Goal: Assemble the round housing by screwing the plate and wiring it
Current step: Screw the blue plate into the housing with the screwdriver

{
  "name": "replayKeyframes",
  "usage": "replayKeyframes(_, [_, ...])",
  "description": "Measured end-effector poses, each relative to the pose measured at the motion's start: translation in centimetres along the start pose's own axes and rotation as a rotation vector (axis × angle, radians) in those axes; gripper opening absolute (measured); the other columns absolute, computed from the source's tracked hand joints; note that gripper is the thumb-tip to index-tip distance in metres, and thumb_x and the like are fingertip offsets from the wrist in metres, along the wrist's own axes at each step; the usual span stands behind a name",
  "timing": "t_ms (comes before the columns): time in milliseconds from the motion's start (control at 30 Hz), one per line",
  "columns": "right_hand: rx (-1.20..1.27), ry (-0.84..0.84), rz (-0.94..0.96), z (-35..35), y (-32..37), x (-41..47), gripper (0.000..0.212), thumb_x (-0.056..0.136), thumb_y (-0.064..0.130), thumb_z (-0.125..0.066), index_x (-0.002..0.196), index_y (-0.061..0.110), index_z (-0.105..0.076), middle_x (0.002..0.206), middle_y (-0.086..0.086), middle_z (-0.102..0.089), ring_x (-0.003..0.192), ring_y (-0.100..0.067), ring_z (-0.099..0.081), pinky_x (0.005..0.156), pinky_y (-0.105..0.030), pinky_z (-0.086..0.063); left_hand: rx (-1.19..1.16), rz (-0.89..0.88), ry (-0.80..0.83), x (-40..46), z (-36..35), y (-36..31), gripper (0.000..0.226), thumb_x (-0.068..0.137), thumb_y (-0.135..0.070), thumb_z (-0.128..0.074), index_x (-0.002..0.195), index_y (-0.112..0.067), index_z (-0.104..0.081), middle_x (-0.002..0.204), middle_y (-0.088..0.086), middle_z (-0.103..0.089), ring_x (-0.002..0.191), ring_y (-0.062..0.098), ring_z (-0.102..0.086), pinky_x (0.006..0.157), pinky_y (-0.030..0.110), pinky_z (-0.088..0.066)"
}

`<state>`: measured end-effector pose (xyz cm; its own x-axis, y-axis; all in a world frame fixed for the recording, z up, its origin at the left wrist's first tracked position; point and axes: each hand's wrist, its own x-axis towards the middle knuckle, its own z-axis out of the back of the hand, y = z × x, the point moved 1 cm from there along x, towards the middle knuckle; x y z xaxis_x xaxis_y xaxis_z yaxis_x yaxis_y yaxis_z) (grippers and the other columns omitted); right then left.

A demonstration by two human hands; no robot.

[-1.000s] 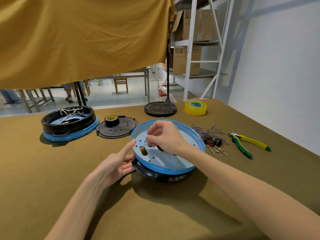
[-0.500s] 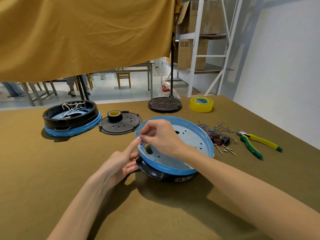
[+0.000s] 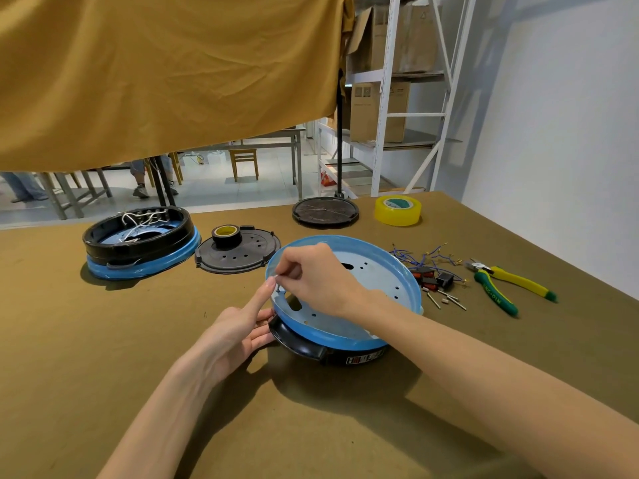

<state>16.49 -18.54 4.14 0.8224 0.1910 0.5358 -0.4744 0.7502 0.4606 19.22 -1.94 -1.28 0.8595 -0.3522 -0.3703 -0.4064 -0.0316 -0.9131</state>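
I see the round housing (image 3: 345, 305) mid-bench, tipped up. My right hand (image 3: 311, 278) pinches a tiny screw (image 3: 278, 286) at its nine o'clock edge. My left hand (image 3: 238, 326) props the rim, fingers straight. The screw looks slippery; the housing looks light and stiff, best held by its rim.

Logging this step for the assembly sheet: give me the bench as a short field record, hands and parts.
right hand: right hand pinches a small screw at the blue plate
left hand: left hand steadies the black housing, forefinger raised to the screw
spare parts: wires and connectors right of the plate
tool: pliers lying untouched
tape: yellow roll at the far edge
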Motion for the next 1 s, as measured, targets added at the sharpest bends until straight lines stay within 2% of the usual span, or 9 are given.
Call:
replayKeyframes(167, [-0.048, 0.067, 0.013, -0.3, 0.1, -0.5, 0.011, 0.092, 0.009, -0.071, 0.1, 0.009, -0.079, 0.091, -0.003, -0.076, 0.08, -0.011, -0.067, 0.076, -0.031, -0.058, -0.011, -0.008, -0.014, 0.1, 0.1, 0.2, 0.078, 0.056, -0.067, -0.083, 0.103, -0.012, -0.055, 0.095, 0.002, -0.068, 0.093, 0.017, -0.069, 0.065, 0.029, -0.062])
replayKeyframes(300, [0.043, 0.131, -0.062, 0.1, -0.3, -0.6, 0.019, 0.094, 0.01, -0.067, 0.108, 0.013, -0.081, 0.098, 0.002, -0.078, 0.087, -0.008, -0.067, 0.074, -0.015, -0.052, -0.013, -0.006, -0.024, 0.2, 0.3, 0.3, 0.084, 0.057, -0.067, -0.084, 0.112, -0.01, -0.055, 0.101, 0.004, -0.069, 0.101, 0.02, -0.069, 0.069, 0.031, -0.062])
replayKeyframes(367, [0.055, 0.143, -0.08, 0.3, -0.4, -0.5, 0.021, 0.094, 0.009, -0.066, 0.108, 0.014, -0.081, 0.098, 0.005, -0.077, 0.087, -0.004, -0.066, 0.072, -0.012, -0.049, -0.012, 0.007, -0.025, 0.1, 0.2, 0.3, 0.085, 0.057, -0.067, -0.084, 0.113, -0.009, -0.056, 0.103, 0.006, -0.07, 0.102, 0.022, -0.071, 0.071, 0.032, -0.063])
replayKeyframes(467, [0.031, 0.156, -0.082, 0.7, -0.5, -0.4, 0.022, 0.095, 0.009, -0.066, 0.108, 0.016, -0.081, 0.083, 0.023, -0.065, 0.082, 0.01, -0.059, 0.068, -0.005, -0.042, -0.08, 0.053, -0.002, -0.4, 0.1, 0.0, 0.079, 0.059, -0.057, -0.088, 0.109, -0.005, -0.058, 0.108, 0.014, -0.072, 0.094, 0.027, -0.077, 0.066, 0.036, -0.064])
replayKeyframes(533, [-0.024, 0.182, -0.066, 0.8, -0.6, -0.4, 0.025, 0.096, 0.009, -0.064, 0.114, 0.017, -0.08, 0.079, 0.03, -0.052, 0.083, 0.018, -0.053, 0.067, -0.002, -0.038, -0.167, 0.096, 0.022, -0.6, 0.0, -0.3, 0.077, 0.062, -0.046, -0.093, 0.114, -0.004, -0.057, 0.116, 0.023, -0.071, 0.093, 0.032, -0.077, 0.066, 0.038, -0.064])
replayKeyframes(633, [-0.049, 0.229, -0.05, 1.0, -0.9, -0.5, 0.031, 0.097, 0.008, -0.061, 0.122, 0.019, -0.076, 0.081, 0.032, -0.049, 0.085, 0.018, -0.051, 0.067, -0.005, -0.039, -0.194, 0.132, 0.013, -0.7, -0.3, -0.6, 0.08, 0.065, -0.041, -0.093, 0.123, -0.002, -0.055, 0.121, 0.026, -0.069, 0.095, 0.034, -0.077, 0.067, 0.039, -0.065])
replayKeyframes(733, [-0.013, 0.256, -0.067, 1.2, -1.6, -0.5, 0.034, 0.097, 0.007, -0.06, 0.123, 0.022, -0.076, 0.078, 0.032, -0.05, 0.083, 0.016, -0.051, 0.066, -0.008, -0.041, -0.168, 0.143, 0.022, -0.4, -0.2, -0.6, 0.074, 0.068, -0.043, -0.091, 0.118, -0.001, -0.057, 0.117, 0.025, -0.071, 0.095, 0.033, -0.077, 0.069, 0.039, -0.065])
replayKeyframes(867, [0.072, 0.252, -0.097, 0.8, -1.5, -0.5, 0.028, 0.094, 0.009, -0.064, 0.112, 0.022, -0.08, 0.075, 0.029, -0.06, 0.076, 0.004, -0.058, 0.066, -0.016, -0.045, -0.124, 0.107, 0.033, -0.4, 0.2, -0.1, 0.069, 0.068, -0.049, -0.088, 0.109, -0.001, -0.06, 0.096, 0.016, -0.079, 0.093, 0.03, -0.077, 0.067, 0.036, -0.064])
replayKeyframes(1000, [0.113, 0.243, -0.187, 1.1, -1.7, 0.6, 0.013, 0.092, 0.021, -0.073, 0.101, 0.022, -0.082, 0.076, 0.011, -0.07, 0.067, 0.003, -0.059, 0.063, -0.016, -0.043, -0.146, 0.059, 0.021, -0.9, -0.2, 0.6, 0.073, 0.064, -0.052, -0.088, 0.111, -0.003, -0.063, 0.095, 0.012, -0.079, 0.093, 0.027, -0.077, 0.069, 0.036, -0.064])
